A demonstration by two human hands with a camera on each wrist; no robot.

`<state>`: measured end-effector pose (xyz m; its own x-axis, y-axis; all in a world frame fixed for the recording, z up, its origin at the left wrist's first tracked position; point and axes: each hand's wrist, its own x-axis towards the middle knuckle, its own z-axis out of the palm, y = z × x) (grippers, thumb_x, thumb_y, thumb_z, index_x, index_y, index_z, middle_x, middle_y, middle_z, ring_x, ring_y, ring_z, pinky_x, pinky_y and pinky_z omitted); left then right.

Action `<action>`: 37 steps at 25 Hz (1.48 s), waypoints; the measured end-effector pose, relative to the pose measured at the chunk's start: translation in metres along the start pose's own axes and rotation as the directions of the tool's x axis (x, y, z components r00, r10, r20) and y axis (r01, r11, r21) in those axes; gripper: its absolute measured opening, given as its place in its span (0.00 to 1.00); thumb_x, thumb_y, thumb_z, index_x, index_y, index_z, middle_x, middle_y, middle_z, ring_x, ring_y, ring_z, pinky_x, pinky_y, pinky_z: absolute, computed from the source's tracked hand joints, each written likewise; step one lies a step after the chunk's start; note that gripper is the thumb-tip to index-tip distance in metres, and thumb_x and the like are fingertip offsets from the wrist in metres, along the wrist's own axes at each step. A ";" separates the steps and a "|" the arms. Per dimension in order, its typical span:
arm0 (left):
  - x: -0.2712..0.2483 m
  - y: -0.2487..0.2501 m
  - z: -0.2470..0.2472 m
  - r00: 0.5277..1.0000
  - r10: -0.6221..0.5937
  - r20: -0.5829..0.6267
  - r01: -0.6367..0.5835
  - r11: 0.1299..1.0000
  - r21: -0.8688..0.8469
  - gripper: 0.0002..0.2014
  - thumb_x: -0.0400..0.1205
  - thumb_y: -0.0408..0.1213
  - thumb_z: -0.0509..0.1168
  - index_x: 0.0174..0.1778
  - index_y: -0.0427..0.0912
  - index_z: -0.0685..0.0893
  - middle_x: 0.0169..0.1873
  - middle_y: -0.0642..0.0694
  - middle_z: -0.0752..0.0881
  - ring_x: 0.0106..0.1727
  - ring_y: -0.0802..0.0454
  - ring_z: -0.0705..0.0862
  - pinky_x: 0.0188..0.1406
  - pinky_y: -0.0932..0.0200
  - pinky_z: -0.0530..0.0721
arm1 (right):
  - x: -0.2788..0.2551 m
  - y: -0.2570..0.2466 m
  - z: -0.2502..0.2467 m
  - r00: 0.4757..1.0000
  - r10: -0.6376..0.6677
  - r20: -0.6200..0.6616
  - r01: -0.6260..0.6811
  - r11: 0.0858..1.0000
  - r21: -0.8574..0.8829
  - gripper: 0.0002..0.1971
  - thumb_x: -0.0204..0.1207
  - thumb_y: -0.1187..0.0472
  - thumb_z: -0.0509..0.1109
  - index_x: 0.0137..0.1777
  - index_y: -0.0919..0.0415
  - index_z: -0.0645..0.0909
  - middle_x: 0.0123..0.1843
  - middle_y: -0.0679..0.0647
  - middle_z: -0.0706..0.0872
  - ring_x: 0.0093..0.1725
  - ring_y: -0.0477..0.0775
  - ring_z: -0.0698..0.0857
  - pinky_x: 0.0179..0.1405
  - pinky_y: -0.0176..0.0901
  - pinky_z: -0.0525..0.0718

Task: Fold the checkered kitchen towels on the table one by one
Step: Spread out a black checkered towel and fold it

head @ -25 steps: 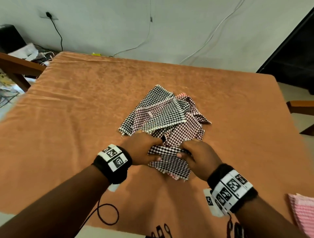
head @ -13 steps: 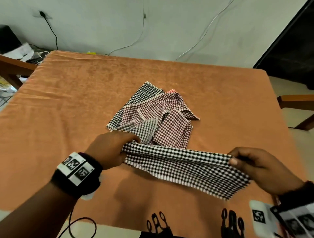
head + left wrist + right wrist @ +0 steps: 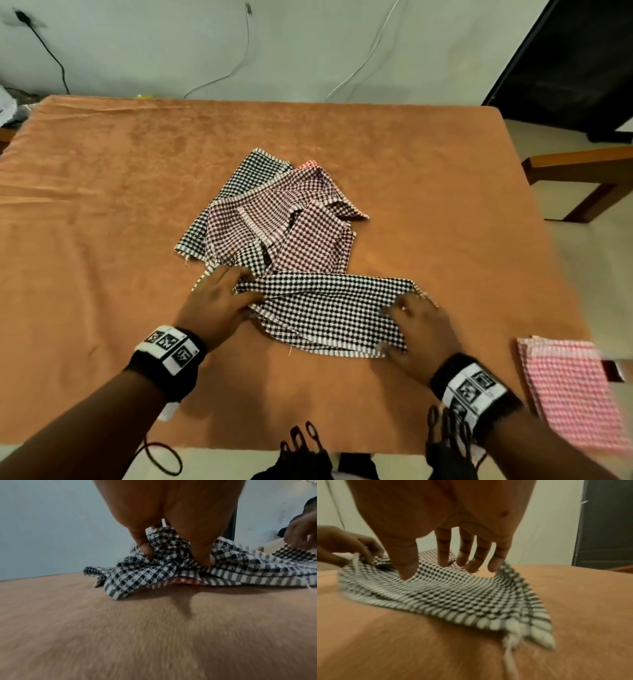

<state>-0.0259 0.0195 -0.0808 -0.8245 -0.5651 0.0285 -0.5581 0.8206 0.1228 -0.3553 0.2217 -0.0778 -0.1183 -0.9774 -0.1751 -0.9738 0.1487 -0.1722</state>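
Observation:
A black-and-white checkered towel [image 3: 329,311] lies spread on the orange table cover [image 3: 102,240], just in front of a heap of black and maroon checkered towels [image 3: 281,219]. My left hand [image 3: 236,284] pinches its bunched left end, the cloth [image 3: 171,563] gathered between thumb and finger. My right hand [image 3: 400,305] rests on the right end with straight, spread fingers [image 3: 467,555]. Its thumb presses the towel [image 3: 447,596] down, and the far right corner curls up by the little finger.
A folded pink checkered towel [image 3: 575,390] lies at the table's near right corner. A wooden chair [image 3: 582,178] stands off the right side. Cables hang on the wall behind. Bare cover stretches to the left and far side of the heap.
The towel was held stretched in the air between both hands and now lies on the table. My right hand has let go of its end and opened flat on it.

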 end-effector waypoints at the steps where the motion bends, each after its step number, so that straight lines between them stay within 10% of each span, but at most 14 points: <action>1: 0.001 -0.001 -0.003 0.999 0.026 -0.035 -0.027 1.000 -0.012 0.13 0.70 0.46 0.79 0.49 0.48 0.91 0.56 0.38 0.84 0.53 0.36 0.81 0.45 0.41 0.82 | -0.004 -0.009 0.008 0.998 -0.052 0.044 0.053 0.998 -0.018 0.27 0.58 0.39 0.76 0.56 0.48 0.83 0.54 0.54 0.84 0.51 0.61 0.84 0.43 0.60 0.86; 10: 0.013 -0.017 -0.031 0.996 -0.008 -0.083 -0.002 0.993 -0.118 0.27 0.84 0.66 0.49 0.42 0.54 0.88 0.36 0.58 0.87 0.38 0.53 0.83 0.46 0.47 0.71 | -0.004 0.002 0.031 0.981 -0.172 0.090 0.163 0.982 0.098 0.05 0.66 0.59 0.77 0.42 0.55 0.88 0.42 0.53 0.85 0.40 0.61 0.86 0.34 0.54 0.86; 13: 0.020 -0.017 -0.043 0.994 0.038 -0.102 -0.058 0.979 -0.197 0.23 0.83 0.64 0.54 0.42 0.54 0.88 0.30 0.58 0.87 0.32 0.56 0.83 0.56 0.45 0.72 | -0.002 0.009 0.014 0.998 -0.056 -0.011 0.057 0.969 0.240 0.04 0.75 0.63 0.68 0.42 0.55 0.84 0.39 0.51 0.85 0.39 0.59 0.85 0.36 0.48 0.83; 17: 0.024 -0.032 -0.062 0.976 0.217 0.014 -0.212 0.962 -0.170 0.22 0.80 0.67 0.59 0.41 0.53 0.87 0.23 0.54 0.83 0.24 0.53 0.80 0.34 0.58 0.68 | -0.011 0.027 -0.030 0.982 0.134 -0.136 -0.087 0.948 0.306 0.04 0.80 0.61 0.68 0.51 0.52 0.79 0.40 0.51 0.88 0.37 0.59 0.84 0.33 0.49 0.80; 24: 0.008 -0.069 -0.102 0.981 0.193 0.000 -0.191 0.969 -0.154 0.29 0.83 0.67 0.51 0.41 0.52 0.90 0.26 0.53 0.86 0.24 0.55 0.83 0.23 0.62 0.72 | -0.031 0.061 -0.099 0.995 -0.095 -0.015 0.096 0.966 0.241 0.24 0.76 0.28 0.53 0.46 0.43 0.83 0.39 0.38 0.86 0.36 0.40 0.83 0.33 0.44 0.81; 28: 0.002 -0.064 -0.133 0.998 0.035 -0.043 -0.045 0.967 -0.253 0.21 0.78 0.68 0.57 0.42 0.58 0.89 0.26 0.56 0.86 0.24 0.61 0.81 0.22 0.57 0.76 | -0.044 0.071 -0.134 0.993 -0.102 0.062 0.080 0.956 0.283 0.01 0.78 0.42 0.67 0.45 0.33 0.78 0.40 0.32 0.85 0.41 0.33 0.83 0.36 0.33 0.79; 33: 0.029 -0.039 -0.167 0.999 -0.009 -0.049 -0.009 0.936 -0.352 0.19 0.76 0.63 0.62 0.43 0.54 0.91 0.28 0.55 0.89 0.27 0.64 0.84 0.26 0.55 0.80 | -0.056 0.097 -0.177 1.000 0.014 -0.027 -0.006 0.958 0.288 0.10 0.75 0.35 0.59 0.46 0.34 0.79 0.47 0.32 0.85 0.44 0.34 0.84 0.39 0.28 0.79; 37: 0.082 -0.011 -0.188 0.998 -0.014 -0.054 -0.008 0.924 -0.381 0.19 0.74 0.61 0.65 0.40 0.50 0.91 0.28 0.51 0.89 0.30 0.56 0.86 0.31 0.55 0.80 | -0.050 0.140 -0.213 0.989 0.129 -0.065 -0.118 0.981 0.152 0.05 0.77 0.57 0.73 0.50 0.44 0.84 0.44 0.44 0.87 0.41 0.47 0.83 0.39 0.45 0.78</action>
<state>-0.0698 -0.0521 0.1066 -0.8105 -0.5802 0.0805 -0.4740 0.7304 0.4917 -0.5268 0.2593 0.1133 -0.2557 -0.9576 -0.1328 -0.9119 0.2845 -0.2957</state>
